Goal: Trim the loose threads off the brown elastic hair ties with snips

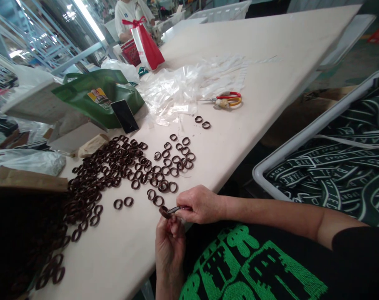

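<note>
Near the table's front edge, my left hand (171,241) pinches a small dark brown ring (163,212) between its fingertips. My right hand (200,204) is closed around a slim metal tool (177,208), which looks like small snips or tweezers; its tip meets the ring. Most of the tool is hidden inside the fist. Just beyond my hands lie more brown rings (158,201), loose on the table. They thicken into a large heap (114,162) toward the left.
A white table (227,137) carries red-and-yellow-handled scissors (228,100), clear plastic (177,87), a phone (125,116) leaning on a green bag (98,93), and a red bag (147,46). At right, a white bin (270,160) holds dark printed straps (330,166). A person (127,18) is at the back.
</note>
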{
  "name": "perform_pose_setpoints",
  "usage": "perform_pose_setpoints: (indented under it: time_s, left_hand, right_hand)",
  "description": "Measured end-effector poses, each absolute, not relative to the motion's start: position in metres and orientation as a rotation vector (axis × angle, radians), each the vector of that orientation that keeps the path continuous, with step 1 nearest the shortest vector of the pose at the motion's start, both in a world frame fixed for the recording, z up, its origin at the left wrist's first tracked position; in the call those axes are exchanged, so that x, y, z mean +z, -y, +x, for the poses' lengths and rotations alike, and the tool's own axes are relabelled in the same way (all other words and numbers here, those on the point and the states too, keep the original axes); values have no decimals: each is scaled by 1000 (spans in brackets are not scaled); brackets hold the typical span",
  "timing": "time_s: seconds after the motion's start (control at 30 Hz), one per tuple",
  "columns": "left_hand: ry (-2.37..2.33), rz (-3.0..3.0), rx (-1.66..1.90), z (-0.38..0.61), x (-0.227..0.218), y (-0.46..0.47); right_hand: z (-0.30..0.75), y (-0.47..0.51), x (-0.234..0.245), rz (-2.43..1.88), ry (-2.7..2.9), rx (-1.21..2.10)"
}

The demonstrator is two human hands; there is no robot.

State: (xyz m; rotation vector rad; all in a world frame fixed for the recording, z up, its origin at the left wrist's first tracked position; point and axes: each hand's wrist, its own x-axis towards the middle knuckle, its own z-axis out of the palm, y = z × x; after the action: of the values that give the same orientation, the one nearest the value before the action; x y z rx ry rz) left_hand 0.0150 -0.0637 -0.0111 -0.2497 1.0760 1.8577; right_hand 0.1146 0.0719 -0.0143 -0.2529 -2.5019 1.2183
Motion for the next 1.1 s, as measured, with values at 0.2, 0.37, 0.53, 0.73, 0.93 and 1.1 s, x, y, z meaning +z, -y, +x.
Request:
perform_pose_setpoints:
  time_s: [0.2,0.37,0.53,0.73,0.93,1.1]
  left_hand:
    - [-826,-220,1858,11,-7,66]
    - [-696,-220,1823,9,-9,67]
    - [-735,-161,1824,6,-16,71]
    - [-756,-181,1821,5,-20,72]
    - [-799,-226,1794,9,-25,69]
    - [-841,-302,1798,10,-35,72]
  right_hand:
    - [114,-79,-14,-280,2406,1267]
    - [116,-83,-11,-345,2397,1320]
    - [115,-78,-10,-335,2479,1372]
    - [114,-76,-7,-306,2446,1456]
    - [110,-79,-5,-330,2443,1565]
    - [112,-75,-10,-282,2441,1535]
